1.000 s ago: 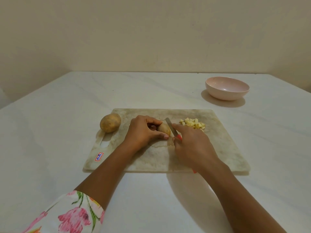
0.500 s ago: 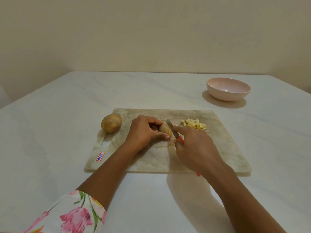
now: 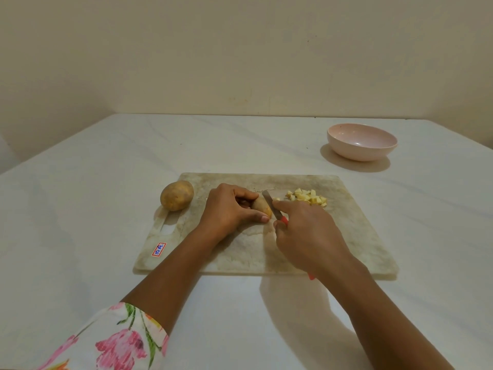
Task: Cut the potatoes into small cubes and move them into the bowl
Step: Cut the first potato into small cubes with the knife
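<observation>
A worn cutting board (image 3: 354,236) lies on the white table. My left hand (image 3: 229,206) grips a potato piece (image 3: 262,206) at the board's middle, fingers curled over it. My right hand (image 3: 306,233) holds a red-handled knife (image 3: 270,202), index finger along the blade's back, blade against the right end of the piece. A small heap of potato cubes (image 3: 308,196) sits on the board just right of the blade. A whole potato (image 3: 177,195) rests at the board's left edge. The pink bowl (image 3: 362,141) stands at the far right, nothing visible in it.
A red and white sticker (image 3: 159,249) marks the board's near left corner, beside its handle slot (image 3: 167,225). The table runs to a beige wall behind. My floral sleeve (image 3: 117,340) shows at the bottom left.
The hands and knife keep nearly the same pose on the potato piece. The view has shifted slightly.
</observation>
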